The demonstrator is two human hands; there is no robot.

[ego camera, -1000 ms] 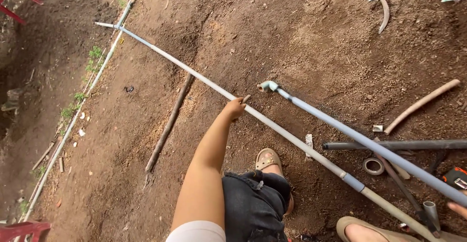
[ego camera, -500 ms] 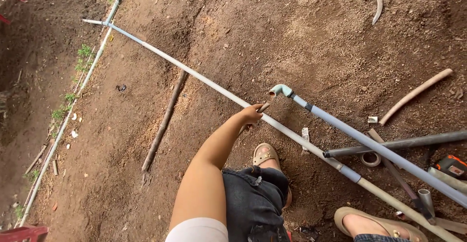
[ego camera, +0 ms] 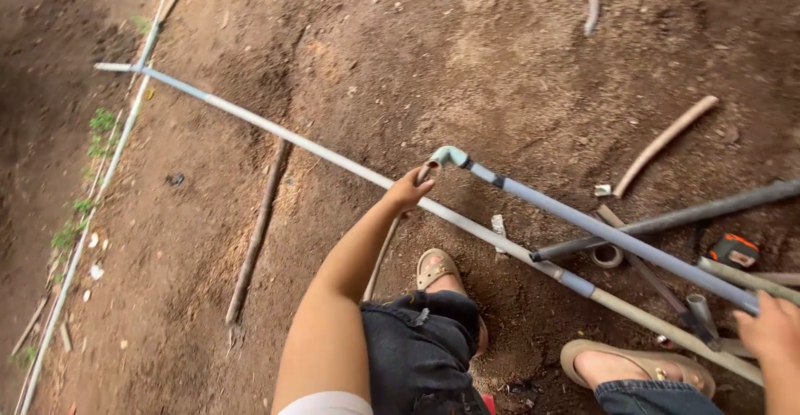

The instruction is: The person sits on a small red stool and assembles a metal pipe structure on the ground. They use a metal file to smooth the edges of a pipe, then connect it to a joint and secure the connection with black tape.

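A long white pipe (ego camera: 292,142) lies slantwise across the dirt. My left hand (ego camera: 408,190) rests on it with the fingers curled over it, the fingertips just short of a pale elbow fitting (ego camera: 448,157). That fitting caps a grey-blue pipe (ego camera: 617,237), which runs down to the lower right, where my right hand (ego camera: 771,329) grips its near end at the frame edge. My sandalled feet (ego camera: 437,267) stand on the soil below the pipes.
A dark pipe (ego camera: 667,217), a short pipe stub (ego camera: 698,308), a ring fitting (ego camera: 607,256) and an orange-black tape measure (ego camera: 733,251) lie at right. A thin stick (ego camera: 257,230) lies left of me. A white pipe (ego camera: 108,173) borders the left side. A curved wooden piece (ego camera: 664,142) lies behind.
My left hand has slid along the long white pipe toward the elbow fitting. The grey-blue pipe has shifted, and my right hand has come into view at its near end.
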